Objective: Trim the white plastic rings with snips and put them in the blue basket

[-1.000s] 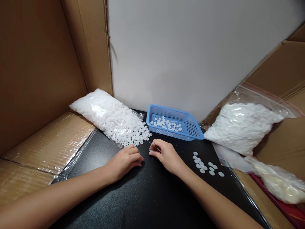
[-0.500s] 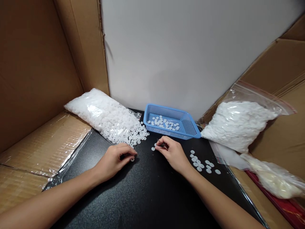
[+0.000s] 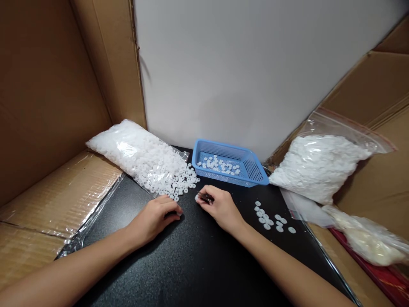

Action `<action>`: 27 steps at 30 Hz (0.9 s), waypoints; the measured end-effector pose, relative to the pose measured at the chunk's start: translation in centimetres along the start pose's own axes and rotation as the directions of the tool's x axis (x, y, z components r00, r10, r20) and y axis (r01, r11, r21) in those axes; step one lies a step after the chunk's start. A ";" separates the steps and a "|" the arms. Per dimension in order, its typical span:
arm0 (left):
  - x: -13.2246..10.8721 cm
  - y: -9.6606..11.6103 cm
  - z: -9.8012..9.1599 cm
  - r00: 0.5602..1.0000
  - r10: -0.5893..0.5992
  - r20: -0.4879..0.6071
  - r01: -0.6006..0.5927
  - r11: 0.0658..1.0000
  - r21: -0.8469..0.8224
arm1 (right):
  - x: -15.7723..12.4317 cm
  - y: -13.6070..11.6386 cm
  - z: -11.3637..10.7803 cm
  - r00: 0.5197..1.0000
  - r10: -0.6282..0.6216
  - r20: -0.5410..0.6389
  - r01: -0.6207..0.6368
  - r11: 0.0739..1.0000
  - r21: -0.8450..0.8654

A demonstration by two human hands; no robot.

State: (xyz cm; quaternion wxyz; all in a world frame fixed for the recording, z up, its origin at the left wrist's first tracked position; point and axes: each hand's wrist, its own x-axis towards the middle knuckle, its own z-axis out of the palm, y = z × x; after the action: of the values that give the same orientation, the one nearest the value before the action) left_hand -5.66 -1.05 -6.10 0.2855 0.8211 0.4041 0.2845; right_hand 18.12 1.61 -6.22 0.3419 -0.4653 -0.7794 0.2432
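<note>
My left hand [image 3: 162,214] is pinched near the table's middle, with a small white plastic ring [image 3: 180,214] partly showing at its fingertips. In my right hand [image 3: 220,205] is a pair of dark metal tweezers [image 3: 207,197], its points aimed left. A white piece [image 3: 197,198] shows at the tips; whether it is gripped or only touched, I cannot tell. Beyond my left hand, white rings [image 3: 185,179] spill from the mouth of a clear plastic bag [image 3: 128,143]. Past my right hand stands a blue perforated basket [image 3: 230,177] with several small white pieces in it.
Several flat white discs [image 3: 266,219] lie on the black tabletop [image 3: 191,264], right of my right hand. At the far right rests a zip bag [image 3: 319,166] of white pieces, with a bag of cream-coloured pieces [image 3: 367,238] in front. Cardboard [image 3: 47,192] borders the left side.
My right hand has moved left with the tweezers, nearer my left hand. The two white pieces by its fingertips no longer lie apart in view. My left hand has barely shifted.
</note>
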 end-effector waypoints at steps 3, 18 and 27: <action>0.1 0.5 -0.1 0.999 -0.032 -0.007 0.032 0.999 -0.029 | 1.6 -0.5 1.2 0.999 0.004 -0.037 -0.004 1.000 0.007; 1.1 2.9 -1.0 0.886 -0.461 0.046 0.351 0.603 -0.716 | 2.2 -2.0 1.6 0.992 0.113 -0.051 -0.095 0.958 0.270; 4.1 6.6 0.6 0.856 -0.406 0.320 0.441 0.250 -0.862 | -2.4 -3.5 -3.6 0.976 0.204 -0.077 -0.137 0.847 0.514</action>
State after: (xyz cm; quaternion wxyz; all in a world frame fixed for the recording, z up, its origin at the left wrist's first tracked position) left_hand 0.13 -1.14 -0.91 0.7605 0.3879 0.3784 0.3578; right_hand 19.71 -1.85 -2.18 0.4784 -0.4415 -0.6200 0.4380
